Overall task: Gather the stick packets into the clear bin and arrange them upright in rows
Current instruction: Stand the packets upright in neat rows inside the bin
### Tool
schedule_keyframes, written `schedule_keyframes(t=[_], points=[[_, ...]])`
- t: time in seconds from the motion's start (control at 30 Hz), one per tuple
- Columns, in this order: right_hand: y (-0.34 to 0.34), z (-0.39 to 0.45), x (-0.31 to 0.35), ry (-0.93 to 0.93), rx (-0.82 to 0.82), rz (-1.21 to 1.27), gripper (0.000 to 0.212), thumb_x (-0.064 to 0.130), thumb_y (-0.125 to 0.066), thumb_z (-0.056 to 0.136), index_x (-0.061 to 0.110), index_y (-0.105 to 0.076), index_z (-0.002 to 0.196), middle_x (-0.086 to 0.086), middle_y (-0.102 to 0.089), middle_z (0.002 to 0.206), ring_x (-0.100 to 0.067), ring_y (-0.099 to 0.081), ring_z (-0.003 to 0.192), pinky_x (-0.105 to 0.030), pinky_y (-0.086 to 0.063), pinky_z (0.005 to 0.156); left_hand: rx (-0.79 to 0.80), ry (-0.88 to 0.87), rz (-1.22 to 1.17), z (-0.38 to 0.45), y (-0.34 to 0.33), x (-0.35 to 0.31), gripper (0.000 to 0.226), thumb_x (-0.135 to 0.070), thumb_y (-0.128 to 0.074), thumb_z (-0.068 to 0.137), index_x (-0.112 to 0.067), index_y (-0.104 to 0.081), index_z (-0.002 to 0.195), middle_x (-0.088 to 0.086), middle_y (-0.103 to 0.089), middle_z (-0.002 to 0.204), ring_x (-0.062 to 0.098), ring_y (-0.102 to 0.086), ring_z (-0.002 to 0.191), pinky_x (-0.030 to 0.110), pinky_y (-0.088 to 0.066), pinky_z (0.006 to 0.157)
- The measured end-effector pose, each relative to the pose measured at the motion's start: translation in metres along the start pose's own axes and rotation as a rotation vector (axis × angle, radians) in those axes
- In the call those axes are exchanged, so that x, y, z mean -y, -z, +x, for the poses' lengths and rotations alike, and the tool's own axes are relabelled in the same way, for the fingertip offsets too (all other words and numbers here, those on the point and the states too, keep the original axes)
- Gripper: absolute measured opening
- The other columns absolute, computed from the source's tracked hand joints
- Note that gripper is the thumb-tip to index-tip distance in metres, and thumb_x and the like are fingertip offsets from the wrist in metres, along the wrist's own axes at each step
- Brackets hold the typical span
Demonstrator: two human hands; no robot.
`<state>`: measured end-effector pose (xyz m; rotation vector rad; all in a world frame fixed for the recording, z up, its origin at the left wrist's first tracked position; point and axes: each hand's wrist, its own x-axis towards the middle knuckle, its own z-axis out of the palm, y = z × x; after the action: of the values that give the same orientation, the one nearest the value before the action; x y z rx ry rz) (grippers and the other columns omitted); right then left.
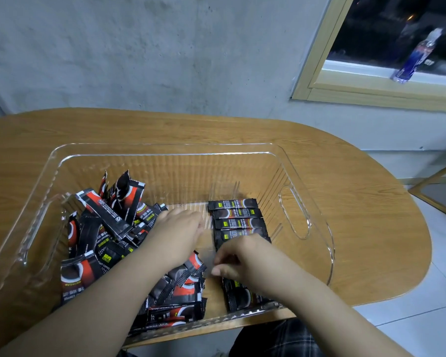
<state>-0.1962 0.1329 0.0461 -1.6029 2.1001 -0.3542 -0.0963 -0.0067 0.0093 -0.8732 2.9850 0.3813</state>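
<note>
The clear bin (294, 161) sits on the wooden table (358, 228), its far edge near a grey wall (139, 47). Inside the bin, the left half holds a loose pile of stick packets (106, 228); these lie crossed over one another, and several lean against the left wall at a tilt. The right half holds a row of stick packets (233, 213) laid flat side by side, each touching the next, with the long axis running left to right. The row continues under the right hand and shows again near the front wall. The left hand (175, 233) reaches into the middle of the bin, palm down, beside the pile; its fingertips are hidden, so whether it holds a packet cannot be determined. The right hand (245, 256) is over the row, fingers curled inward with the thumb close to them; no packet is visible in its grip, so its hold cannot be confirmed. A plastic bottle (417, 55) stands on the window sill (358, 73) at upper right.
</note>
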Motion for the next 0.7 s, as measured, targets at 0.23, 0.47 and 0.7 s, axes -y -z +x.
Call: schedule_keyframes(t=[0.23,0.47,0.7], points=[[-0.016,0.014,0.016,-0.142,-0.099,0.141,0.027,0.037,-0.066,0.086,0.018,-0.065,0.106,0.002,-0.067,0.099,-0.012,-0.060,0.092,-0.020,-0.042,0.073,-0.044,0.128,-0.193,0.001,0.001,0.003,0.027,0.003,-0.038,0.089,-0.014,-0.038,0.111,0.003,-0.055,0.101,0.025,-0.051,0.098,0.034,-0.045,0.084],[-0.020,0.033,0.026,-0.243,-0.002,0.112,0.031,0.035,-0.067,0.085,0.004,-0.067,0.088,-0.014,-0.067,0.087,-0.027,-0.061,0.083,-0.031,-0.044,0.065,-0.060,0.168,-0.293,0.000,0.001,0.004,0.025,0.001,-0.036,0.088,-0.018,-0.030,0.102,0.005,-0.054,0.092,0.022,-0.052,0.085,0.037,-0.050,0.076],[0.008,0.017,0.012,-0.239,-0.103,0.091,0.010,0.029,-0.061,0.090,0.024,-0.057,0.082,0.003,-0.059,0.081,-0.013,-0.053,0.070,-0.020,-0.036,0.053,-0.103,0.134,-0.268,0.004,-0.005,0.009,0.023,-0.002,-0.033,0.096,-0.017,-0.032,0.113,0.002,-0.056,0.090,0.021,-0.053,0.077,0.031,-0.040,0.061]])
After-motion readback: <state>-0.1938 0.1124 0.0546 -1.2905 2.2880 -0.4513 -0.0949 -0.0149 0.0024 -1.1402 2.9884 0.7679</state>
